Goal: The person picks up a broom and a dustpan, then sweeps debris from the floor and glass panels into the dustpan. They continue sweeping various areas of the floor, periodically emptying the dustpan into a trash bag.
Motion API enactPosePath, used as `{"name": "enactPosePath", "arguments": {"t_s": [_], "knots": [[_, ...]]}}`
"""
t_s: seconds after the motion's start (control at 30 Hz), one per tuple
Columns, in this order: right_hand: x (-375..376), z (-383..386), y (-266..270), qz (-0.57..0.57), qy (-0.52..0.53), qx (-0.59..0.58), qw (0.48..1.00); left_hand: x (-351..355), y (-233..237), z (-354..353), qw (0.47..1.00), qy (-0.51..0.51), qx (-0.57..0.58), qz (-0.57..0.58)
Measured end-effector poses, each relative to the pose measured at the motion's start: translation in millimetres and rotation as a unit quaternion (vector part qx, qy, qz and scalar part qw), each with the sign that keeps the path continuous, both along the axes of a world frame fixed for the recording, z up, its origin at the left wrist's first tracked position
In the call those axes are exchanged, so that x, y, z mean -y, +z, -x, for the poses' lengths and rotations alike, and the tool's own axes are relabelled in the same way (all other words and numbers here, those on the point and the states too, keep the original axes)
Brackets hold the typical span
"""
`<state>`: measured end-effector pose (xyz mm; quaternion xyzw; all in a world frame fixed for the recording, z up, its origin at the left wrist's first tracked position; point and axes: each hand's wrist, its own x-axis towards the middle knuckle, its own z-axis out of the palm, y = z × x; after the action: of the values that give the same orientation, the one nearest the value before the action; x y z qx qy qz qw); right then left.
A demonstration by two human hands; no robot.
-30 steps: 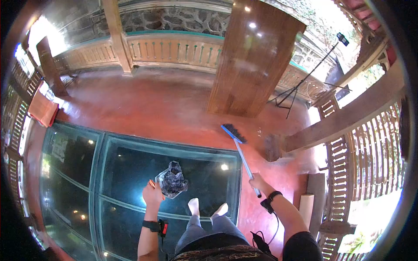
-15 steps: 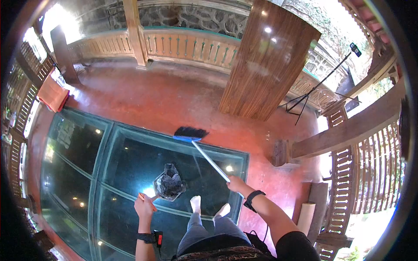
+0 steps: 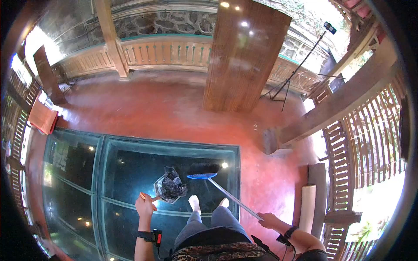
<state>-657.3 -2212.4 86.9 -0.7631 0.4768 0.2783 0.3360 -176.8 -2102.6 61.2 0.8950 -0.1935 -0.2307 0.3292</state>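
My left hand [image 3: 146, 206] is closed around the orange handle of a dustpan [image 3: 157, 189], low over the dark glass floor panel. A crumpled black plastic bag [image 3: 170, 182] covers or fills most of the pan, so its shape is partly hidden. My right hand [image 3: 270, 220] grips the upper end of a broom's pale pole. The broom [image 3: 202, 176] has a blue head and dark bristles, which lie over the glass to the right of the bag. Whether the bristles touch the glass is hard to tell.
My feet [image 3: 194, 203] in white socks stand on the framed glass panel [image 3: 170, 145], with red floor [image 3: 143, 98] around it. Beyond are a tall wooden board [image 3: 246, 61], a tripod [image 3: 287, 82] and a railing. A wooden post [image 3: 272, 141] and a rolled mat [image 3: 308, 209] are at right.
The broom head has come from the panel's far edge back toward my feet, beside the bag. My right hand has moved right and down. The left hand has stayed nearly still.
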Motion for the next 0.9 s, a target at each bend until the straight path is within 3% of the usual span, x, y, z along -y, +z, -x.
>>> {"name": "enactPosePath", "arguments": {"t_s": [0.1, 0.2, 0.33, 0.43, 0.6, 0.77, 0.83, 0.9], "knots": [[-15, -1, 39, -0.014, -0.104, -0.012, 0.994, 8, 1, 10, 0.999, -0.031, 0.030, -0.030], [-12, -3, 36, 0.044, -0.130, 0.068, 0.988, 3, -31, 12, 0.994, -0.066, 0.076, -0.052], [36, -13, -61, 0.155, -0.096, 0.162, 0.970, 7, -21, 29, 0.990, -0.090, 0.094, -0.052], [70, -50, -120, 0.155, -0.138, 0.167, 0.964, 5, -20, 37, 0.995, -0.076, 0.055, -0.047], [46, -48, -151, 0.135, -0.144, 0.112, 0.974, -8, -6, 49, 0.998, -0.055, 0.027, 0.005], [-57, 38, -160, 0.101, -0.148, 0.123, 0.976, -29, 0, 64, 0.998, -0.048, 0.018, 0.024], [-92, 46, -90, 0.015, -0.139, 0.046, 0.989, -40, -12, 66, 0.998, -0.045, -0.003, 0.033], [-118, 76, -84, 0.046, -0.086, 0.101, 0.990, -47, -17, 69, 0.998, -0.039, -0.026, 0.050]]}}
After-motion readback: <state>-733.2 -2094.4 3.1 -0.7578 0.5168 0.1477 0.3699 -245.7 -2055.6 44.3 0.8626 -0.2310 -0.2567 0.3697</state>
